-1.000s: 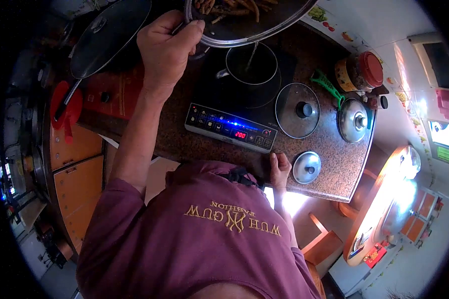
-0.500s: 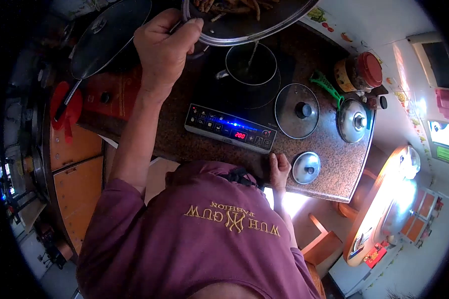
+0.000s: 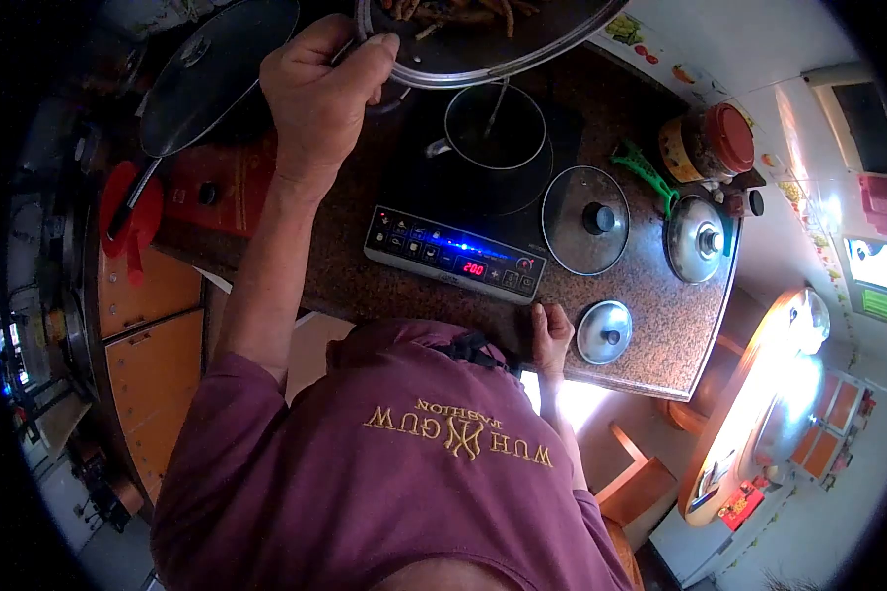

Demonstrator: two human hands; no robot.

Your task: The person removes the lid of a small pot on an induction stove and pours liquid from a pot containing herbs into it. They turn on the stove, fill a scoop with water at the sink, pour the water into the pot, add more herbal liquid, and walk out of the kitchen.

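Note:
At the top, my left hand (image 3: 320, 89) is closed round the side handle of a dark metal pan (image 3: 453, 69), held tilted above the cooker. Brown strips of food (image 3: 463, 14) lie in the pan, whose far part is cut off. A thin shiny streak, seemingly liquid, runs from its rim into a small pot (image 3: 496, 153). The pot stands on an induction cooker (image 3: 453, 251) with its panel lit, showing 200. My right hand (image 3: 552, 330) rests on the counter edge, fingers curled in and nothing visible in them. Right of it lies a small lid (image 3: 604, 332).
Right of the cooker lie a glass lid (image 3: 574, 231) and a steel lid (image 3: 695, 239), near a green-handled utensil (image 3: 645, 173) and a red-topped jar (image 3: 729, 139). At upper left stands a large lidded pan (image 3: 217, 74). A round table (image 3: 729, 424) is at the right.
The pan and my left hand have shifted very slightly left and up. The streak into the pot has changed shape a little. My right hand has stayed in place.

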